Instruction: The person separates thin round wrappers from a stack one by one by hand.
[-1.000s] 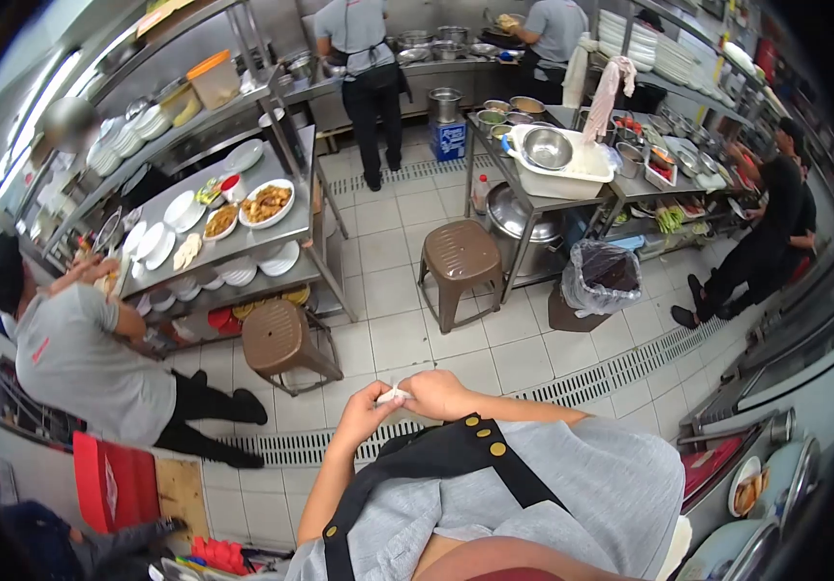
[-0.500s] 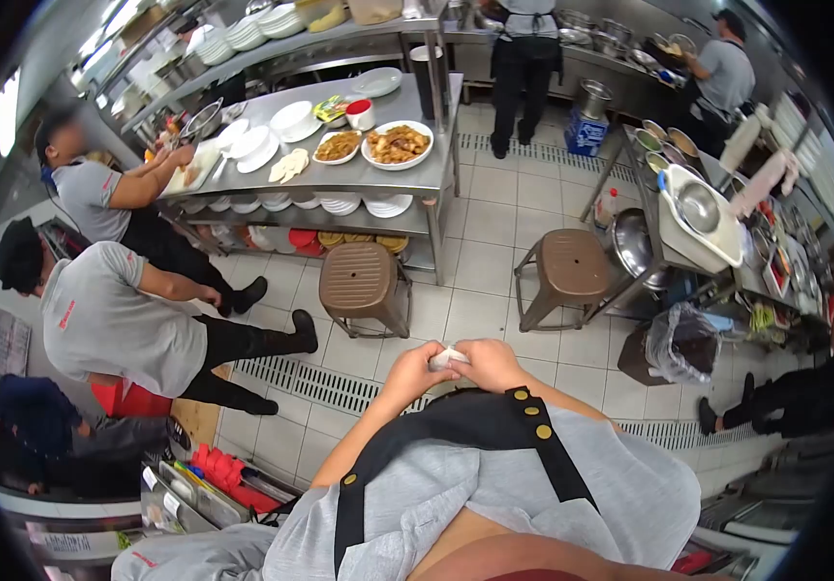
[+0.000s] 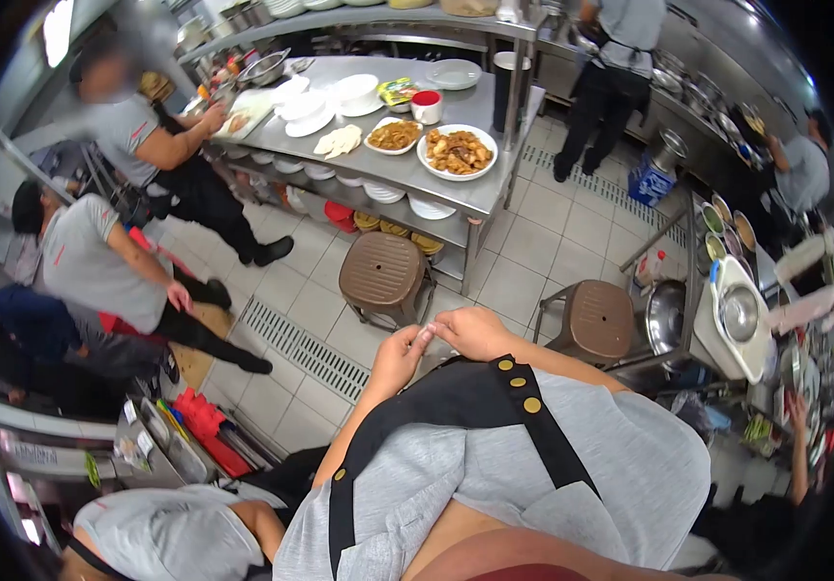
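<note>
My left hand [image 3: 400, 357] and my right hand [image 3: 471, 334] meet in front of my dark apron [image 3: 417, 407], fingertips touching. Both are closed around something small and pale that is mostly hidden between the fingers. Just beyond them stands a brown stool [image 3: 384, 275]. Farther off, a steel table [image 3: 286, 155] bears a plate of browned food [image 3: 457, 151], a smaller plate of food [image 3: 394, 135], pale flat pieces [image 3: 339, 141], a red and white cup [image 3: 427, 107] and white bowls [image 3: 355, 93].
A second brown stool [image 3: 599, 320] stands right of my hands. Several people are at left, one at a cutting board [image 3: 243, 120]; others are at the back and right. A steel bowl [image 3: 738, 312] sits in a white tub [image 3: 710, 334]. A floor drain [image 3: 306, 351] runs at left.
The view has swung left, so tables and stools shift rightward. The white material seen between my hands is now mostly hidden. A person in grey has come into view at the lower left.
</note>
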